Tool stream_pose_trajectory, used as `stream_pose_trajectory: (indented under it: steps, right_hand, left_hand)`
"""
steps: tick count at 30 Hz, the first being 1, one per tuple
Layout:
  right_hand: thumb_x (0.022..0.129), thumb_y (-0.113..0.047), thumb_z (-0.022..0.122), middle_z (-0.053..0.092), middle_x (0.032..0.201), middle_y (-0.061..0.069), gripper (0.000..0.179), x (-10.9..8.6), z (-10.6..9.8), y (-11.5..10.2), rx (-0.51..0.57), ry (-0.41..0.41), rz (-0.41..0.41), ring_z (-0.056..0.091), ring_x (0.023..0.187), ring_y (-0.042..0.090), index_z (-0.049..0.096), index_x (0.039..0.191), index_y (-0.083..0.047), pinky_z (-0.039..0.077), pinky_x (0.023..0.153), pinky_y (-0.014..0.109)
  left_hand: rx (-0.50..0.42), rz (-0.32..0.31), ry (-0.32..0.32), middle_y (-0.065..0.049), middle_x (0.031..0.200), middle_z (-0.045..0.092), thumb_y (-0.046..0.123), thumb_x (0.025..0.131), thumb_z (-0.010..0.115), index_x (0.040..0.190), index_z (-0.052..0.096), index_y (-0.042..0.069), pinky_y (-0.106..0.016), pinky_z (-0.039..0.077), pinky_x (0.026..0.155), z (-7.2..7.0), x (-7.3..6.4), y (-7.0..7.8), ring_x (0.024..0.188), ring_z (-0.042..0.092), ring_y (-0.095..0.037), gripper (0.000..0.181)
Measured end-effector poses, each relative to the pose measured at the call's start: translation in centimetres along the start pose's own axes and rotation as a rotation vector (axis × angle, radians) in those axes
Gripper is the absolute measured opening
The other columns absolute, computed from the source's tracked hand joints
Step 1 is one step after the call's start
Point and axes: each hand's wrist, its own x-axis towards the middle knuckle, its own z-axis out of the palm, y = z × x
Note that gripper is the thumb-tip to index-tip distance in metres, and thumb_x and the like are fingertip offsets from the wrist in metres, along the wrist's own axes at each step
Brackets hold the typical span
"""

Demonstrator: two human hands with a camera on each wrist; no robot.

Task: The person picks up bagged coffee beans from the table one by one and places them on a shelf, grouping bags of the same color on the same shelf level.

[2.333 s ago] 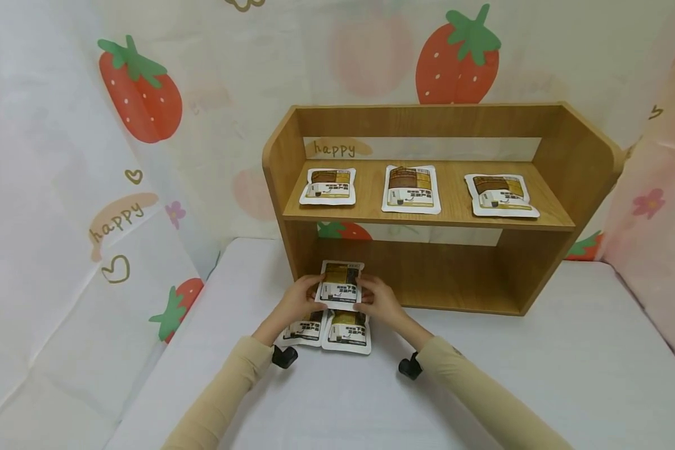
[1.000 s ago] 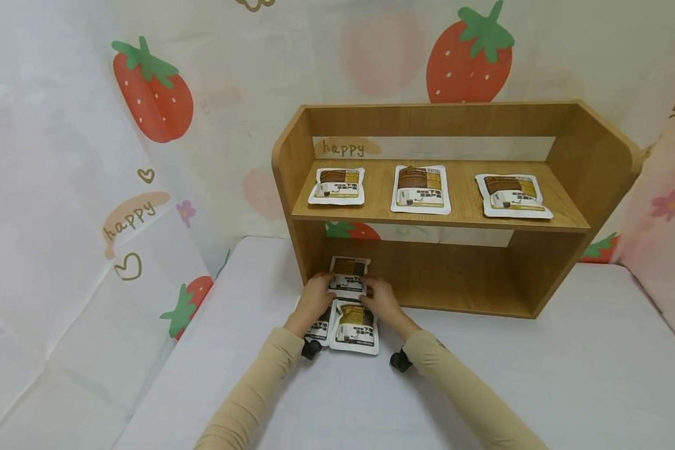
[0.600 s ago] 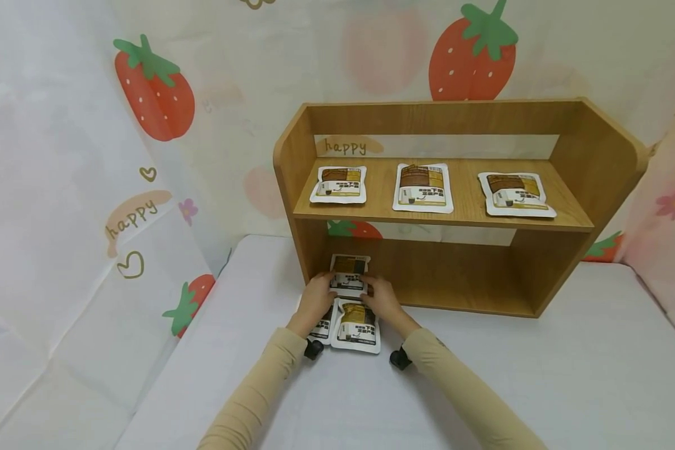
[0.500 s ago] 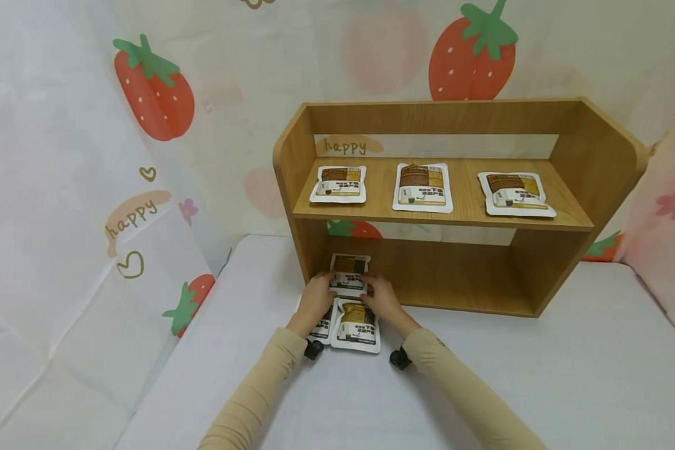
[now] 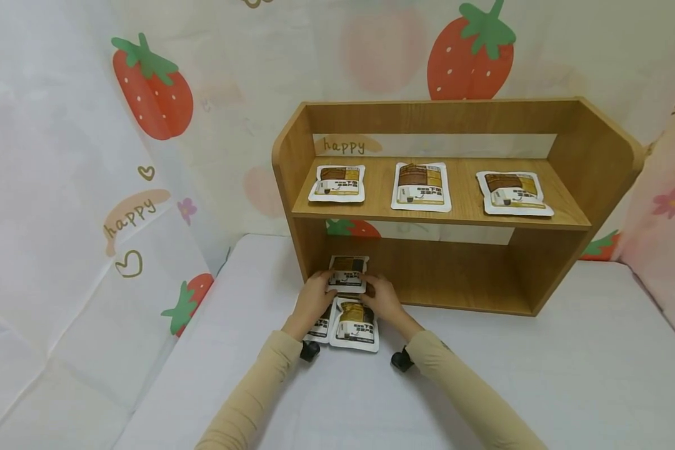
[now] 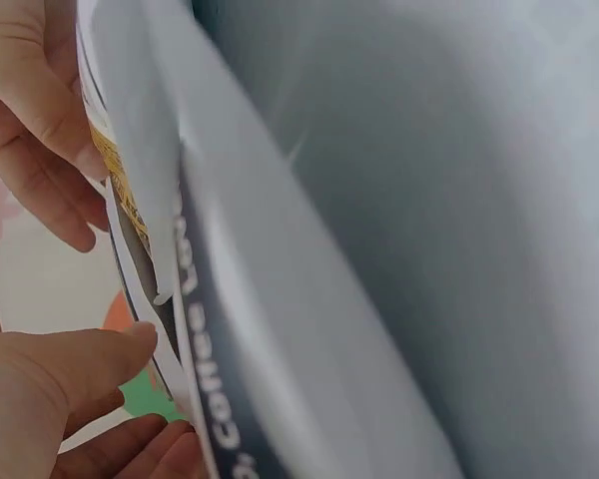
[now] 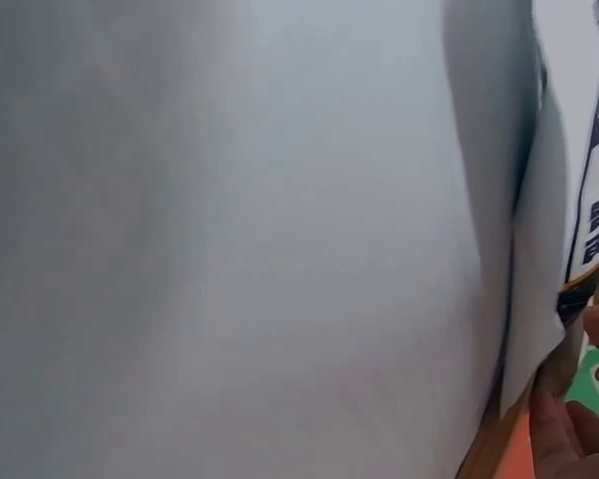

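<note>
In the head view a flat white, brown and gold coffee pouch (image 5: 347, 281) lies at the left end of the lower shelf, printed face up. My left hand (image 5: 314, 300) pinches its left edge, and my right hand (image 5: 384, 300) pinches the right edge. Just in front, on the white table, a second pouch (image 5: 355, 325) of the same kind lies below the hands. Another pouch (image 5: 319, 328) beside it is partly covered by my left hand and wrist. Close up in the left wrist view, a pouch (image 6: 210, 289) with the word "Coffee" fills the middle.
A two-level wooden shelf (image 5: 444, 217) stands on the white table (image 5: 484, 375). Its upper level bears a left pouch (image 5: 337, 184), a middle pouch (image 5: 421, 187) and a right pouch (image 5: 514, 193). Strawberry-print cloth (image 5: 219, 125) hangs behind and at the sides.
Both hands have carried the coffee pouch back from above the two front pouches onto the lower shelf. In the last half second it has barely moved. The head view has shifted slightly.
</note>
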Motion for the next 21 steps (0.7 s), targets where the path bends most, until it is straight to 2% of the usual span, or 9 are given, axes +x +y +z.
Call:
stream_pose_trajectory:
  steps: [9, 17, 21]
  right_hand:
    - [0.082, -0.006, 0.068, 0.046, 0.131, 0.027, 0.048, -0.5, -0.4, -1.2, 0.012, 0.020, -0.015, 0.044, 0.121, 0.040, 0.053, 0.127, 0.003, 0.040, 0.097, 0.052]
    - [0.084, -0.010, 0.067, 0.047, 0.131, 0.022, 0.047, -1.3, -0.2, -2.2, 0.038, 0.018, -0.030, 0.050, 0.115, 0.037, 0.053, 0.127, 0.001, 0.045, 0.091, 0.050]
    - [0.085, -0.011, 0.066, 0.048, 0.131, 0.021, 0.048, -1.7, 0.0, -2.9, 0.063, -0.006, -0.029, 0.052, 0.111, 0.036, 0.051, 0.129, 0.000, 0.047, 0.087, 0.049]
  left_hand:
    - [-0.028, 0.037, 0.013, -0.015, 0.122, 0.058, 0.016, 0.086, 0.066, 0.128, 0.055, 0.003, -0.040, 0.047, 0.092, -0.4, -0.8, -0.2, 0.112, 0.056, -0.029, 0.045]
    - [-0.048, 0.040, -0.051, -0.012, 0.128, 0.054, 0.025, 0.088, 0.064, 0.132, 0.051, 0.007, -0.040, 0.046, 0.094, -1.6, -1.8, -0.7, 0.117, 0.053, -0.027, 0.049]
    - [-0.091, 0.055, -0.078, -0.013, 0.130, 0.052, 0.026, 0.089, 0.063, 0.135, 0.048, 0.007, -0.043, 0.044, 0.097, -2.3, -2.3, -1.0, 0.120, 0.050, -0.029, 0.052]
